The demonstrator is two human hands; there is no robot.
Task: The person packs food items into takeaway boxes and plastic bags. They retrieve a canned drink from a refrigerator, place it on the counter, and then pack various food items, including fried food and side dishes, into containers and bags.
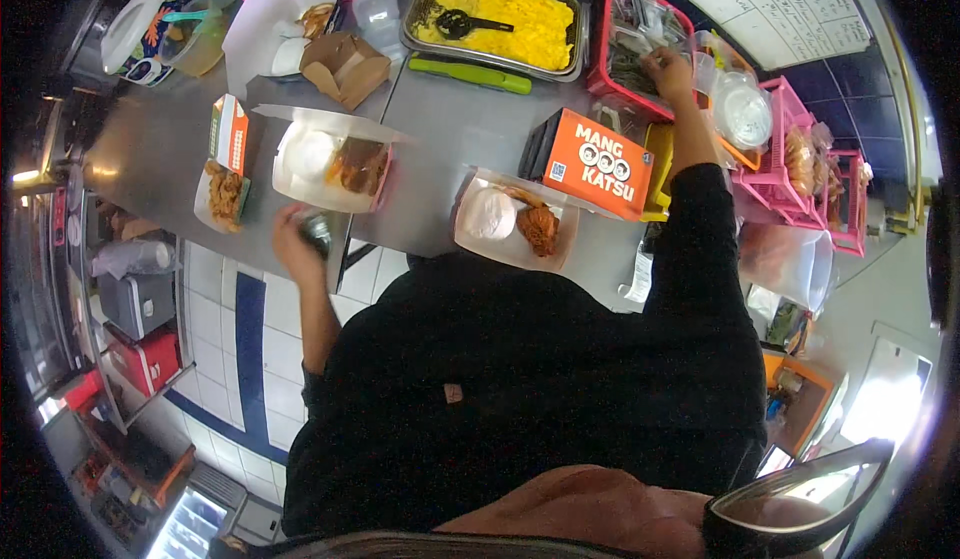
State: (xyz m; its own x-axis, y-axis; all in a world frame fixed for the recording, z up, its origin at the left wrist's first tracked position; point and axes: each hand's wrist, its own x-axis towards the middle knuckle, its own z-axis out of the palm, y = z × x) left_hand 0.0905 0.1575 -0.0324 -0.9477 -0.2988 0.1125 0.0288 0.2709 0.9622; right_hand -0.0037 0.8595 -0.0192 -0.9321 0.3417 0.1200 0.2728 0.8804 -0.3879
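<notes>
My left hand [298,242] holds a small dark packet in clear plastic [315,230] at the counter's front edge, just below a box of rice and saucy meat [357,165]. My right hand [666,71] reaches into a red basket [600,82] of plastic-wrapped packets and touches them; whether its fingers grip one cannot be made out. In front of me lies an open box with rice and fried chicken [537,230]. A narrower box of fried pieces [224,197] stands further left. The orange printed box [597,163] is right of centre.
A metal tray of yellow food [502,11] with a black ladle stands at the back, a green-handled utensil [469,74] before it. Brown and white boxes [346,63] and plastic tubs [196,41] are back left. Pink baskets [784,176], clear lids [742,112] and a plastic container [787,262] stand right.
</notes>
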